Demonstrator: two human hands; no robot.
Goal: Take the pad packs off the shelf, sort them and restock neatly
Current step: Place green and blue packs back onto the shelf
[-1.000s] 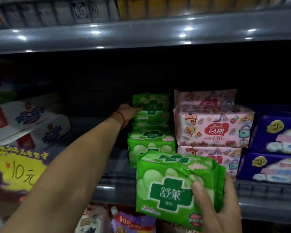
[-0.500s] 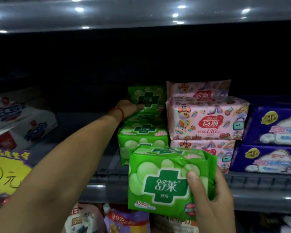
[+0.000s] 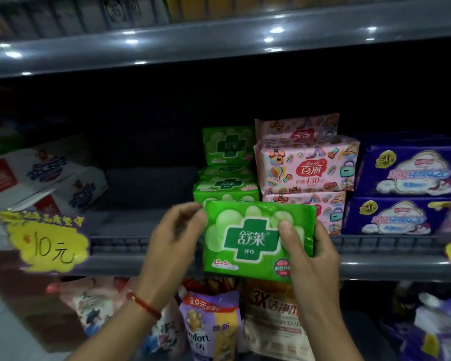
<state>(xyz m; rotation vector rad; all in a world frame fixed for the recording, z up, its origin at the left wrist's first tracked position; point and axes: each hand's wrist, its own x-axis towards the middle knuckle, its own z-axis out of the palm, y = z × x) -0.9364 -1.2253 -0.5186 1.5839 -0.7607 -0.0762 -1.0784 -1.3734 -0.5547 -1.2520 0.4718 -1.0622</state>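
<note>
A green pad pack (image 3: 248, 241) with a dark green cross is held in front of the shelf edge (image 3: 130, 244). My right hand (image 3: 313, 254) grips its right side, thumb on the front. My left hand (image 3: 179, 235), blurred and with a red string on the wrist, touches the pack's upper left corner with curled fingers. Behind it on the shelf are more green packs (image 3: 227, 183), one standing upright (image 3: 228, 145) at the back. Pink packs (image 3: 307, 165) are stacked to their right, then purple packs (image 3: 412, 173).
White boxes (image 3: 39, 178) lie tilted at the left of the shelf, with a yellow price tag (image 3: 47, 246) below them. Bare shelf floor (image 3: 146, 188) lies between the boxes and the green packs. Bagged goods (image 3: 211, 327) fill the lower shelf. Another shelf (image 3: 219, 40) runs overhead.
My left hand has pulled back from the upright green pack deep on the shelf and come to the held pack's left corner. The held pack has risen and turned face-on.
</note>
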